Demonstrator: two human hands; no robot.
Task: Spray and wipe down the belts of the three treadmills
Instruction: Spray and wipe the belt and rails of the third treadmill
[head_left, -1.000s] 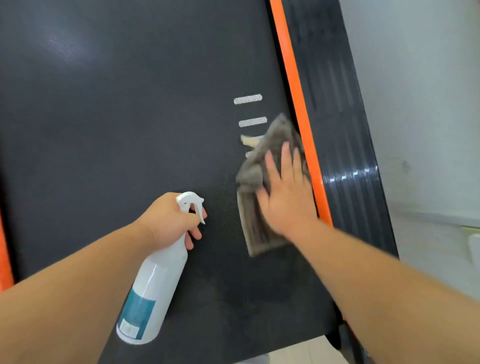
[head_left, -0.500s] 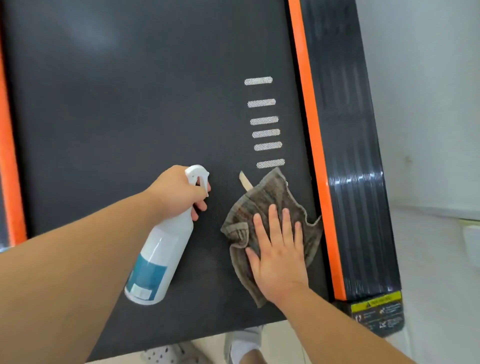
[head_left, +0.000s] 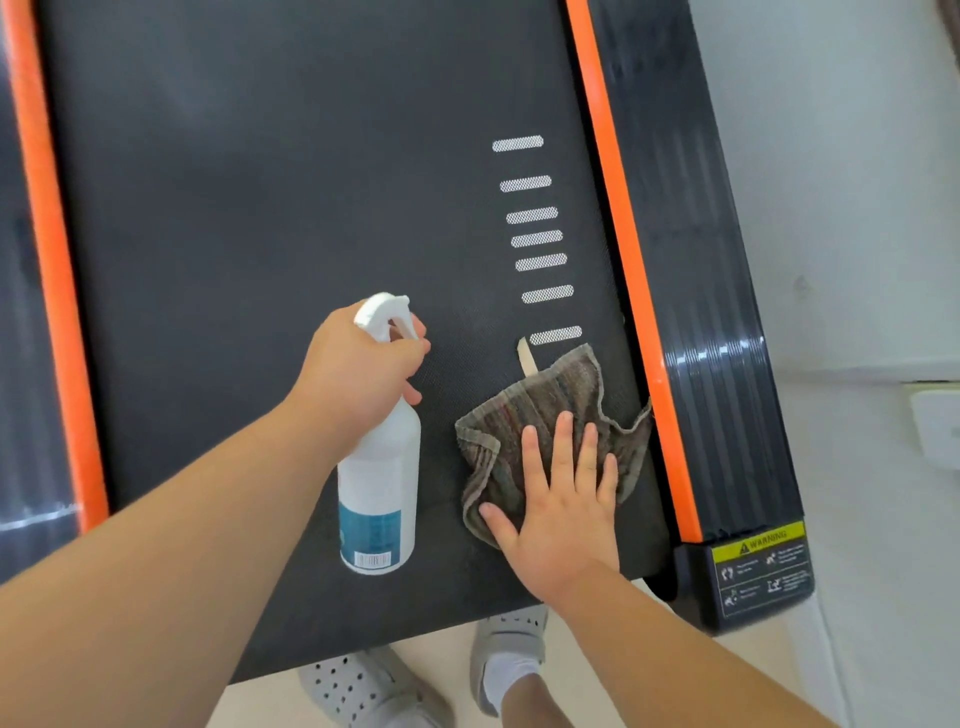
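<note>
The single head-worn wide-angle camera looks steeply down from close above the rear end of the dark textured treadmill belt (head_left: 260, 208), with the person's grey perforated clogs (head_left: 363, 686) at the frame's lower edge.

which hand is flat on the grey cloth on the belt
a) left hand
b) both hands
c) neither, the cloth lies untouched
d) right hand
d: the right hand presses the cloth onto the treadmill belt with straight, spread fingers, while the left hand grips the neck of the spray bottle beside it.
</note>
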